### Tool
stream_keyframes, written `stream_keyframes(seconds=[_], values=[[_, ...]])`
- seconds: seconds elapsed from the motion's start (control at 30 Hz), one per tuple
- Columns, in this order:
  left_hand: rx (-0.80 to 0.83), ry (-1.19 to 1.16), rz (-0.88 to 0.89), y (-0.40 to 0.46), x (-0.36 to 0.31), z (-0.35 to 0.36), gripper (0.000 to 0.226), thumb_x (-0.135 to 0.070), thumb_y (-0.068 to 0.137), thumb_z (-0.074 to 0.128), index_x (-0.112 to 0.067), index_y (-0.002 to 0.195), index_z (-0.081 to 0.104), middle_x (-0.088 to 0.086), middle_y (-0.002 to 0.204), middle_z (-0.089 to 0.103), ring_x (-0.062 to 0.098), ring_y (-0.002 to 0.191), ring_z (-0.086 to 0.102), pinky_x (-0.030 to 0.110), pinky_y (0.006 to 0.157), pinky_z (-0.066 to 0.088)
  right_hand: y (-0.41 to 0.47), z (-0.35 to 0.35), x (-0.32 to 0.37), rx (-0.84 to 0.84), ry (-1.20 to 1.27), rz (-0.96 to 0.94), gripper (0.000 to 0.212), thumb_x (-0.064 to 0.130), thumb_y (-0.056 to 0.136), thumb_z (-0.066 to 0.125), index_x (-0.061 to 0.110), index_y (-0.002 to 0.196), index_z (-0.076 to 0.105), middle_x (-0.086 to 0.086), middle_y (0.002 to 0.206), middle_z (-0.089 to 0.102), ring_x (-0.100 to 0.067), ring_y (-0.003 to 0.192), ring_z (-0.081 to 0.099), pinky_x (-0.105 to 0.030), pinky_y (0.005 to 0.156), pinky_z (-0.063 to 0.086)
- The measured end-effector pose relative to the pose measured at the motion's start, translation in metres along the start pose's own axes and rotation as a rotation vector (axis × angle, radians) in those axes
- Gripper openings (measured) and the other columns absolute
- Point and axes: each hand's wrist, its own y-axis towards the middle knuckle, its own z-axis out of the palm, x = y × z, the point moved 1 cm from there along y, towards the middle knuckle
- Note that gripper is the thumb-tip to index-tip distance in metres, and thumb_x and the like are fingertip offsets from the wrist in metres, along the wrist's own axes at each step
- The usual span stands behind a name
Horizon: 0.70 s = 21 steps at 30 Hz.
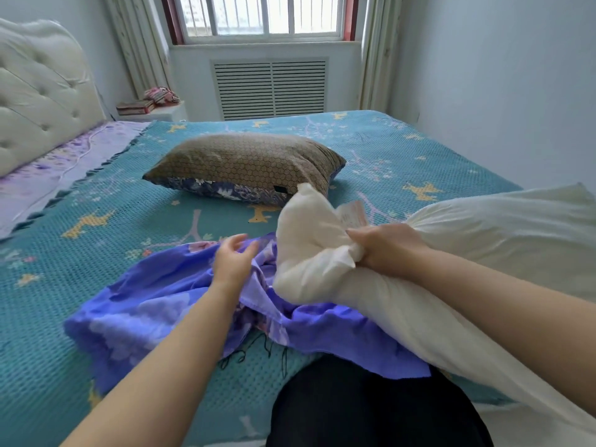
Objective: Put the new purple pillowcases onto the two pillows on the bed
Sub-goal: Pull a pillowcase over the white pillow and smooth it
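Right hand (383,250) grip squeezes white pillow (322,253); left (233,259) (fingers spread) touches purple pillowcase (154,304).

You find no readable text here — the small tag (352,214) on the white pillow (483,227) carries print, but too blurred to make out.

The left hand (233,261) reached forward, fingers loosely spread; the right hand (383,250) was clenched tight, both forearms bare.
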Motion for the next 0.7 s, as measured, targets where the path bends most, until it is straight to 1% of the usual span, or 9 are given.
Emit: stream_keyframes(seconds=[0.07,0.13,0.17,0.3,0.37,0.47,0.57,0.63,0.7], values=[[-0.173,0.137,-0.214,0.012,0.026,-0.019,0.063,-0.035,0.081,0.068,-0.008,0.134,0.046,0.02,0.135,0.048,0.035,0.123,0.047,0.04,0.103,0.039,0.008,-0.023,0.011,-0.059,-0.004,0.031,0.041,0.054,0.087,0.048,0.035,0.123,0.05,-0.002,0.122,0.063,-0.029,0.107,0.06,-0.033,0.08,0.044],[-0.099,0.059,-0.41,0.024,0.053,-0.025,0.084,-0.043,0.069,0.074,-0.001,0.135,0.043,0.025,0.134,0.048,0.039,0.121,0.049,0.047,0.1,0.043,0.019,-0.042,0.026,-0.115,-0.025,0.042,0.044,0.052,0.089,0.048,0.031,0.127,0.05,-0.006,0.124,0.062,-0.031,0.108,0.06,-0.032,0.08,0.043],[-0.039,-0.044,-0.46,0.025,0.061,-0.027,0.083,-0.042,0.066,0.077,0.004,0.129,0.047,0.027,0.125,0.054,0.039,0.111,0.057,0.048,0.091,0.049,0.027,-0.049,0.033,-0.139,-0.039,0.04,0.045,0.052,0.089,0.047,0.028,0.127,0.05,-0.006,0.124,0.062,-0.031,0.108,0.06,-0.032,0.08,0.043],[0.03,-0.329,-0.451,0.003,0.05,-0.023,0.019,-0.005,0.087,0.062,0.004,0.102,0.055,0.016,0.074,0.06,0.024,0.061,0.058,0.027,0.048,0.049,0.061,-0.057,0.055,-0.211,-0.171,-0.019,0.047,0.047,0.092,0.046,0.021,0.131,0.045,-0.009,0.114,0.065,-0.034,0.099,0.063,-0.033,0.069,0.038],[0.0,-0.383,-0.461,0.0,0.046,-0.024,0.006,0.002,0.088,0.054,0.002,0.094,0.053,0.009,0.054,0.054,0.017,0.044,0.055,0.02,0.038,0.045,0.075,-0.06,0.066,-0.236,-0.251,-0.078,0.048,0.042,0.094,0.044,0.02,0.136,0.041,-0.01,0.113,0.066,-0.033,0.099,0.063,-0.032,0.066,0.035],[0.052,-0.537,-0.549,-0.005,0.037,-0.034,0.011,0.001,0.089,0.041,0.001,0.082,0.05,0.008,0.063,0.046,0.022,0.053,0.05,0.023,0.042,0.047,0.091,-0.067,0.076,-0.274,-0.38,-0.161,0.046,0.031,0.097,0.04,0.017,0.14,0.036,-0.009,0.114,0.065,-0.032,0.101,0.062,-0.032,0.066,0.033],[0.112,-0.74,-0.573,-0.01,0.024,-0.046,0.02,-0.002,0.084,0.029,0.0,0.071,0.044,0.008,0.07,0.045,0.025,0.061,0.048,0.03,0.059,0.047,0.106,-0.052,0.083,-0.248,-0.433,-0.196,0.044,0.024,0.097,0.037,0.013,0.14,0.036,-0.009,0.114,0.065,-0.033,0.101,0.063,-0.032,0.067,0.032],[0.066,-0.823,-0.599,-0.013,0.016,-0.052,0.025,-0.002,0.084,0.027,-0.004,0.066,0.043,0.006,0.071,0.045,0.023,0.064,0.046,0.031,0.064,0.043,0.107,-0.022,0.088,-0.212,-0.38,-0.181,0.036,0.019,0.094,0.044,0.01,0.129,0.048,-0.01,0.103,0.068,-0.032,0.09,0.066,-0.031,0.065,0.037],[0.035,-0.872,-0.64,-0.019,0.011,-0.057,0.032,-0.002,0.088,0.024,-0.004,0.069,0.049,0.007,0.087,0.053,0.026,0.071,0.048,0.032,0.066,0.041,0.098,0.013,0.095,-0.204,-0.312,-0.119,0.033,0.017,0.085,0.059,0.007,0.117,0.057,-0.011,0.09,0.069,-0.03,0.075,0.066,-0.03,0.059,0.046]])
